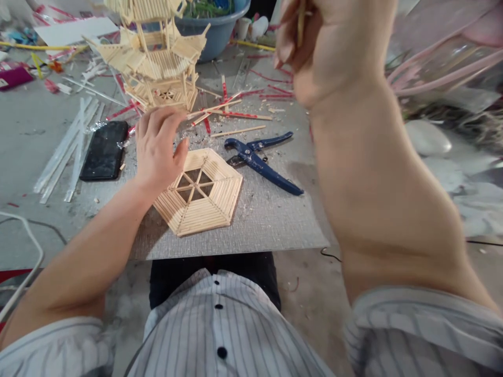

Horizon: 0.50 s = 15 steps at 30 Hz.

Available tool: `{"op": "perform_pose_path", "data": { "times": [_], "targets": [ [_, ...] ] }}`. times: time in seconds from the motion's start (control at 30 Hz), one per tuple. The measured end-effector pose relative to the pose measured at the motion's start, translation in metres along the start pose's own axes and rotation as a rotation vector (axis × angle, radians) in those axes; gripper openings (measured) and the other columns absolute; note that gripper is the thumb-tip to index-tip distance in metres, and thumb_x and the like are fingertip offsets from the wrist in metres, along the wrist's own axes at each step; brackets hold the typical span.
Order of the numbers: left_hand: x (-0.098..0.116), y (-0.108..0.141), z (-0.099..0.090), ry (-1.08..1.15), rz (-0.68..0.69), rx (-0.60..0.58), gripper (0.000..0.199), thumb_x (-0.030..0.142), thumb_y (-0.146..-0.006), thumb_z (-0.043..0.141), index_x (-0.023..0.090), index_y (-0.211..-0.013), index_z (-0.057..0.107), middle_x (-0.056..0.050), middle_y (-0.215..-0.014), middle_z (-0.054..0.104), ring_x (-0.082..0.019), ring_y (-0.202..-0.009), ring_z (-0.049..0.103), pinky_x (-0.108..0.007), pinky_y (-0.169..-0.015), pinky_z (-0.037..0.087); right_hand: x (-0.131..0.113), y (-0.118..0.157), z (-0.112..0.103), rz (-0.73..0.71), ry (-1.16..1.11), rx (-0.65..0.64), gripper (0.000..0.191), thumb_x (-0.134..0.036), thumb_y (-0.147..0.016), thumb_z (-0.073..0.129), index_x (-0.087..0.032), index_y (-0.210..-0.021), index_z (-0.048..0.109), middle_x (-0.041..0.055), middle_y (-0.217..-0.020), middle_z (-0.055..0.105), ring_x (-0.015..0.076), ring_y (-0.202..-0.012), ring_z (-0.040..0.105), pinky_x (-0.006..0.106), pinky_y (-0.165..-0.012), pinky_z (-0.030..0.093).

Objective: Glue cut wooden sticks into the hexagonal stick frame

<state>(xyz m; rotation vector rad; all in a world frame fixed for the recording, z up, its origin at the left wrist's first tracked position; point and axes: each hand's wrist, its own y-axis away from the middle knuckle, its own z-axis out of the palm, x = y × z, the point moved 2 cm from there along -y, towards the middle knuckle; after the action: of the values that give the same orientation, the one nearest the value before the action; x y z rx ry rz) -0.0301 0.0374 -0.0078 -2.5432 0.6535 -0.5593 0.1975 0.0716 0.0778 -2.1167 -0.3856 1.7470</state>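
Observation:
My left hand (159, 149) rests at the upper left edge of a flat hexagonal stick frame (206, 214), its fingers apart and nothing seen in them. The frame has a spoked open centre. Raised at the top right, my right hand (304, 44) has its fingers curled round a thin wooden stick (301, 23). Behind my left hand stands a tiered pagoda-like stick model (157, 63), its top cut off by the view. Blue-handled cutters (261, 162) lie just right of the hexagonal frame.
A black phone (104, 151) and clear glue sticks (65, 149) lie at the left. Loose wooden sticks and red strips (239, 114) are scattered past the cutters. A blue basin (214, 36) stands behind. White bags (444, 162) fill the right side.

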Motion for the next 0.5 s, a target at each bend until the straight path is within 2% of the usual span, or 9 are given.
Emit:
{"op": "perform_pose_path", "data": {
  "times": [0.03, 0.07, 0.1, 0.17, 0.23, 0.3, 0.4, 0.5],
  "targets": [
    [0.001, 0.0, -0.001, 0.009, 0.013, 0.022, 0.046, 0.045, -0.09, 0.034, 0.028, -0.131, 0.044, -0.002, -0.143, 0.044, -0.028, -0.133, 0.032, -0.051, -0.112, 0.02, 0.003, 0.005, -0.004, -0.111, 0.016, 0.022, 0.016, -0.04, -0.087, 0.049, -0.025, -0.081, 0.052, -0.0025, -0.069, 0.052, 0.0089, -0.048, 0.042, 0.022, -0.039, 0.033],
    [0.003, 0.001, -0.003, 0.012, 0.023, 0.049, 0.046, 0.045, -0.09, 0.034, 0.027, -0.131, 0.045, -0.003, -0.145, 0.042, -0.028, -0.134, 0.031, -0.051, -0.112, 0.019, 0.01, 0.011, -0.008, -0.171, 0.046, 0.065, 0.013, -0.037, -0.082, 0.055, -0.024, -0.078, 0.055, -0.0028, -0.062, 0.052, 0.0089, -0.043, 0.038, 0.024, -0.036, 0.029],
    [0.005, 0.002, -0.006, 0.008, 0.031, 0.076, 0.046, 0.045, -0.09, 0.034, 0.026, -0.13, 0.045, -0.003, -0.147, 0.039, -0.028, -0.135, 0.03, -0.052, -0.113, 0.019, 0.02, 0.019, -0.013, -0.161, 0.118, 0.067, 0.015, -0.039, -0.08, 0.057, -0.024, -0.077, 0.056, -0.0025, -0.06, 0.053, 0.0096, -0.041, 0.037, 0.026, -0.036, 0.028],
    [0.011, 0.006, -0.012, -0.02, 0.034, 0.125, 0.045, 0.044, -0.091, 0.036, 0.027, -0.132, 0.044, -0.003, -0.152, 0.032, -0.028, -0.139, 0.025, -0.053, -0.113, 0.018, 0.044, 0.037, -0.021, -0.069, 0.318, -0.01, 0.019, -0.044, -0.077, 0.062, -0.025, -0.078, 0.058, -0.0023, -0.061, 0.057, 0.0112, -0.044, 0.041, 0.028, -0.041, 0.034],
    [0.017, 0.009, -0.018, -0.067, 0.037, 0.166, 0.047, 0.045, -0.091, 0.037, 0.026, -0.135, 0.041, -0.004, -0.155, 0.026, -0.028, -0.143, 0.017, -0.054, -0.113, 0.016, 0.063, 0.055, -0.028, -0.042, 0.518, -0.076, 0.021, -0.046, -0.081, 0.057, -0.025, -0.082, 0.062, -0.0007, -0.064, 0.06, 0.0139, -0.051, 0.049, 0.032, -0.053, 0.041],
    [0.021, 0.01, -0.021, -0.11, 0.052, 0.174, 0.05, 0.045, -0.091, 0.037, 0.025, -0.137, 0.039, -0.007, -0.155, 0.023, -0.027, -0.144, 0.013, -0.054, -0.114, 0.015, 0.075, 0.07, -0.032, -0.047, 0.57, -0.116, 0.024, -0.045, -0.081, 0.057, -0.023, -0.084, 0.065, 0.0012, -0.067, 0.063, 0.0183, -0.062, 0.057, 0.037, -0.063, 0.045],
    [0.019, 0.006, -0.016, -0.126, 0.09, 0.066, 0.049, 0.048, -0.091, 0.036, 0.025, -0.134, 0.043, -0.008, -0.15, 0.036, -0.027, -0.142, 0.021, -0.051, -0.113, 0.018, 0.078, 0.083, -0.029, -0.137, 0.656, -0.25, 0.023, -0.041, -0.085, 0.051, -0.025, -0.088, 0.067, 0.0029, -0.083, 0.069, 0.0231, -0.077, 0.063, 0.04, -0.072, 0.047],
    [0.014, 0.001, -0.004, -0.111, 0.124, -0.134, 0.041, 0.046, -0.093, 0.033, 0.026, -0.119, 0.057, -0.007, -0.126, 0.061, -0.026, -0.124, 0.047, -0.047, -0.107, 0.03, 0.075, 0.087, -0.022, -0.203, 0.666, -0.277, 0.022, -0.038, -0.087, 0.049, -0.026, -0.088, 0.068, 0.0023, -0.087, 0.07, 0.0233, -0.083, 0.065, 0.04, -0.077, 0.048]
  ]
}}
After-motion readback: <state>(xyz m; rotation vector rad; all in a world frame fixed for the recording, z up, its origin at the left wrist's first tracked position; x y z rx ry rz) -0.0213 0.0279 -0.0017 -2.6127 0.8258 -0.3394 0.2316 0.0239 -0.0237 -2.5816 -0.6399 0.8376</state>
